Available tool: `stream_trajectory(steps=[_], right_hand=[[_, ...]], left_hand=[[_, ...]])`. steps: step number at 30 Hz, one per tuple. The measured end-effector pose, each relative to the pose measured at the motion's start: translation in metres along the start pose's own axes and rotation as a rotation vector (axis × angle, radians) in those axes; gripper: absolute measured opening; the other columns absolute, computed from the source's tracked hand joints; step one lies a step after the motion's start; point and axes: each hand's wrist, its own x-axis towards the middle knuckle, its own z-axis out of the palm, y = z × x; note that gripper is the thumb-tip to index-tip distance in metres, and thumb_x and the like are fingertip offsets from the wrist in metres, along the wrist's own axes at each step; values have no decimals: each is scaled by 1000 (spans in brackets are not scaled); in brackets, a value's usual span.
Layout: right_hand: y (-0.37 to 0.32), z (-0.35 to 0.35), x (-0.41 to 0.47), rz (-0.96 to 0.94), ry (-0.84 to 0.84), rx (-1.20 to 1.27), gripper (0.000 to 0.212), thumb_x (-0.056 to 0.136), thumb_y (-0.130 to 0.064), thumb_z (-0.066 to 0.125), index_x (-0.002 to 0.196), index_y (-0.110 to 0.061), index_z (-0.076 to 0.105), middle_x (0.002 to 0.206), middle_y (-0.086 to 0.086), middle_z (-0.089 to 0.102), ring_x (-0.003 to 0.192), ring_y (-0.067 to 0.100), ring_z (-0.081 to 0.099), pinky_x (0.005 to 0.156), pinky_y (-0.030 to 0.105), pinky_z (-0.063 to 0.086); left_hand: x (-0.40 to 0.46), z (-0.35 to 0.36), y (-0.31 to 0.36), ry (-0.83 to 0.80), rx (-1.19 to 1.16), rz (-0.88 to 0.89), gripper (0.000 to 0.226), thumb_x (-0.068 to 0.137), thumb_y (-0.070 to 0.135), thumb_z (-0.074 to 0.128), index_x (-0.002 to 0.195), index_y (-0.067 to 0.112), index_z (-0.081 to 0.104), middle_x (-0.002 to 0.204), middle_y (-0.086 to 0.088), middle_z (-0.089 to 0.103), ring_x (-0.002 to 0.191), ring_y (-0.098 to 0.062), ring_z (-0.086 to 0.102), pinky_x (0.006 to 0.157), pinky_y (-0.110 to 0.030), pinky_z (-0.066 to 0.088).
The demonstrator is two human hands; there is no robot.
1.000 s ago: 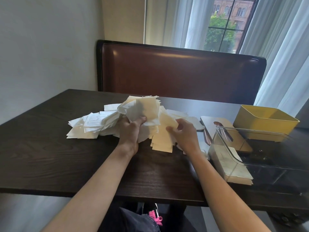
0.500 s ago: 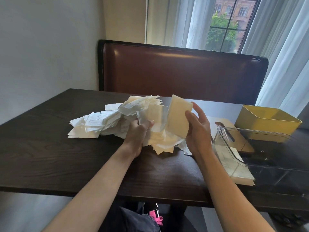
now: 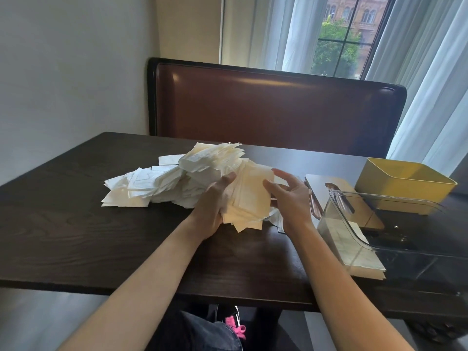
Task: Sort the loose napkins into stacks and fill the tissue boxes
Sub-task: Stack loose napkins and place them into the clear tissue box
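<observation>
At the centre of the frame the left hand [image 3: 211, 206] grips a thick, uneven sheaf of cream-coloured paper napkins [image 3: 249, 198], thumb laid over the near face and the fingers hidden behind it, so the sheaf stands tilted above the dark wood-grain table [image 3: 76, 224]. Just right of it the right hand [image 3: 291, 198] is open, fingers spread and relaxed, with its fingertips [image 3: 269, 184] at the right edge of the sheaf; whether they actually touch the paper cannot be told. Behind and to the left of the held sheaf, a loose heap of white and cream napkins [image 3: 162, 183] spreads over the table toward the left of the frame. At the right edge of the frame a clear plastic tissue box [image 3: 395, 224] lies on the table with a flat stack of cream napkins [image 3: 359, 259] seen through its near wall. Beyond it, a flat wooden lid with an oval slot [image 3: 326, 184] rests on the table, and further right a yellow open-topped plastic box [image 3: 405, 183] stands upright. Across the top half of the frame runs a brown leather bench back [image 3: 278, 107], with white sheer curtains [image 3: 425, 72] and a window [image 3: 342, 39] in the upper right.
</observation>
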Motion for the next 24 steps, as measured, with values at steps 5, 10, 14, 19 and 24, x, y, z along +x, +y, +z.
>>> stream_trajectory(steps=[5, 10, 14, 19, 24], right_hand=[[3, 0, 1, -40, -42, -77, 37, 92, -10, 68, 128, -12, 63, 86, -19, 70, 80, 2, 71, 59, 20, 56], [2, 3, 2, -13, -23, -88, 27, 96, -13, 62, 122, -16, 60, 93, -5, 71, 81, 14, 70, 61, 24, 57], [11, -7, 9, -72, 117, -388, 30, 90, -13, 66, 120, -14, 65, 104, 2, 70, 93, 17, 67, 80, 31, 57], [22, -7, 10, 41, -35, -623, 38, 79, -20, 79, 115, -10, 69, 103, 1, 67, 99, 17, 64, 88, 29, 51], [20, -9, 10, 42, 3, -530, 9, 80, -10, 78, 87, -10, 73, 82, -6, 66, 82, 16, 64, 74, 28, 55]], left_hand=[[0, -1, -5, 7, 169, 23, 34, 88, 21, 75, 117, 14, 59, 113, -13, 71, 107, -29, 69, 99, -50, 53], [2, -4, -5, 148, 147, 135, 49, 80, 13, 78, 124, 9, 57, 113, -15, 70, 105, -33, 70, 90, -48, 58], [1, -7, 1, 274, 74, 290, 32, 78, 14, 76, 107, 21, 66, 100, -3, 75, 97, -26, 72, 86, -46, 59], [2, -8, 2, 366, 39, 314, 26, 83, 10, 76, 100, 27, 65, 98, 2, 73, 92, -20, 71, 87, -47, 59], [3, -9, 2, 419, 16, 303, 31, 81, 10, 79, 102, 29, 67, 106, -2, 73, 100, -27, 71, 89, -53, 58]])
